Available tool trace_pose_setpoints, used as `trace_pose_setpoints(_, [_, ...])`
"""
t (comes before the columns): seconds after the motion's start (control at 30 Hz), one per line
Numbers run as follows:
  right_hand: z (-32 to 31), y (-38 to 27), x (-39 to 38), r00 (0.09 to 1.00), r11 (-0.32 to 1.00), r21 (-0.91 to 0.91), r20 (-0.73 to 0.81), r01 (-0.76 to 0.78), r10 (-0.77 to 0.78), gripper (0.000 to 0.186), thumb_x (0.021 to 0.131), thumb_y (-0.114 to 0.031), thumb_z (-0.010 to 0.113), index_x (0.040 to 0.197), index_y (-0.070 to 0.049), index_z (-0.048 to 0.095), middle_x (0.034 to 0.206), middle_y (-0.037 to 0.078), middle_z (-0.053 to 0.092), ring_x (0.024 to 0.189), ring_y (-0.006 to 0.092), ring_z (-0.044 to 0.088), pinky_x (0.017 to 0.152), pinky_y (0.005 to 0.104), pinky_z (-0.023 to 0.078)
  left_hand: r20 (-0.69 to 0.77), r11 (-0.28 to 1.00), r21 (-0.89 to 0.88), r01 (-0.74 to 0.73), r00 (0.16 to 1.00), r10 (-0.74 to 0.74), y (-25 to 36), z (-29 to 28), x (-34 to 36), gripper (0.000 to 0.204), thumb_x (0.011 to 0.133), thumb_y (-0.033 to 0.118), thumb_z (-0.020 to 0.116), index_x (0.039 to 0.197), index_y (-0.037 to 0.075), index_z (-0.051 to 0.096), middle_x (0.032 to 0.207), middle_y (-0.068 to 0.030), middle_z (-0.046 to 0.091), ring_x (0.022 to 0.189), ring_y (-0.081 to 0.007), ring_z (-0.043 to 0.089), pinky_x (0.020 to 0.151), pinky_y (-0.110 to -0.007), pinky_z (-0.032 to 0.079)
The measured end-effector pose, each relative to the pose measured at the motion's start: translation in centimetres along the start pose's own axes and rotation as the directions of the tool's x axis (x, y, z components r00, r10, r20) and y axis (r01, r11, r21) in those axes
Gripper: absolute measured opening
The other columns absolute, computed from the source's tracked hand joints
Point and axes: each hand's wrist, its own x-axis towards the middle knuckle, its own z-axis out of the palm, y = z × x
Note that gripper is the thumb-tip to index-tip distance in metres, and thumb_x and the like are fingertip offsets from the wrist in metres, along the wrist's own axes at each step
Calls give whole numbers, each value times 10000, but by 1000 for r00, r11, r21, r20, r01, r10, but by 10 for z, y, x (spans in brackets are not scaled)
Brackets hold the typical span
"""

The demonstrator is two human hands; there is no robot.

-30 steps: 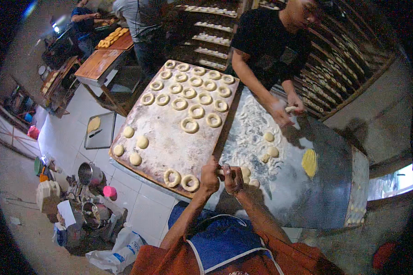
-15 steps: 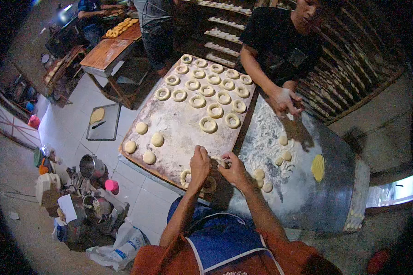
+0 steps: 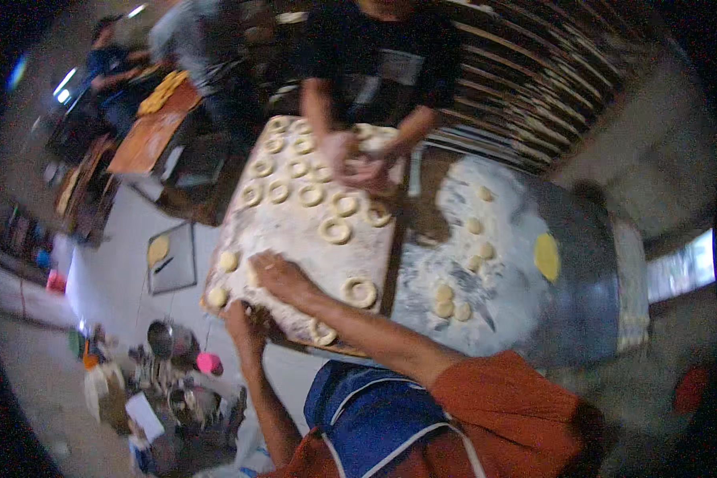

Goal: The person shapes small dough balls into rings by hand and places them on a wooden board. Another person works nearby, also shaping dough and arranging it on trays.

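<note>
My right hand (image 3: 283, 279) reaches across to the left part of a floured wooden board (image 3: 283, 231). Its blurred fingers are over a pale dough piece, mostly covered; I cannot tell if they grip it. My left hand (image 3: 247, 323) is at the board's near left edge, fingers curled in shadow, hiding whatever is in them. Close by lie a dough ball (image 3: 229, 261) and a second dough ball (image 3: 217, 297). A dough ring (image 3: 359, 280) lies to the right of my right forearm; another dough ring (image 3: 321, 341) sits by the near edge, partly behind that arm.
Opposite me, a co-worker's blurred hands (image 3: 362, 169) are over the far rows of dough rings (image 3: 311, 185). To the right, a floured metal table (image 3: 518, 319) bears dough lumps (image 3: 444, 309) and a yellow oval piece (image 3: 546, 256). Pots (image 3: 171, 338) stand on the floor at left.
Both my hands have moved left from the ring at the near edge to the dough balls. A finished-looking ring now lies where they were. The co-worker's hands moved over the board; the view shifted.
</note>
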Motion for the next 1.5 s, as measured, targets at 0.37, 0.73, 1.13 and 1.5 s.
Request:
trace_pose_setpoints(0.37, [-84, 49, -148, 857, 824, 539, -328, -176, 398, 356, 711, -166, 776, 1012, -45, 628, 949, 152, 620, 833, 318, 605, 786, 408, 504, 461, 796, -528, 295, 887, -23, 147, 29, -31, 264, 869, 62, 689, 1103, -37, 615, 1003, -134, 692, 934, -182, 662, 836, -309, 522])
trace_pose_setpoints(0.73, [-200, 228, -437, 515, 722, 178, -590, -668, 622, 266, 670, -55, 774, 845, -56, 573, 808, 128, 594, 773, 319, 599, 701, 417, 478, 478, 707, -702, -86, 679, 557, 334, 198, -21, 331, 908, 147, 653, 1190, 1, 562, 1097, -174, 658, 961, -288, 661, 774, -382, 536])
trace_pose_setpoints(1.13, [-219, 155, -432, 442, 345, 894, -197, -285, 875, 658, 704, -53, 791, 1224, -75, 390, 1015, 90, 587, 944, 221, 619, 797, 346, 537, 623, 502, -740, 446, 737, 263, 369, 240, -107, 252, 924, 239, 680, 989, -4, 672, 763, -17, 643, 600, -67, 523, 498, -245, 411])
trace_pose_setpoints(1.5, [-239, 174, -435, 718, 361, 928, -191, -89, 669, 390, 873, -234, 574, 1209, -55, 490, 1095, 47, 585, 913, 176, 597, 796, 275, 492, 666, 204, -730, 652, 614, 424, 365, 226, -114, 421, 877, 130, 700, 1227, 105, 468, 923, -63, 674, 744, -159, 629, 622, -323, 502])
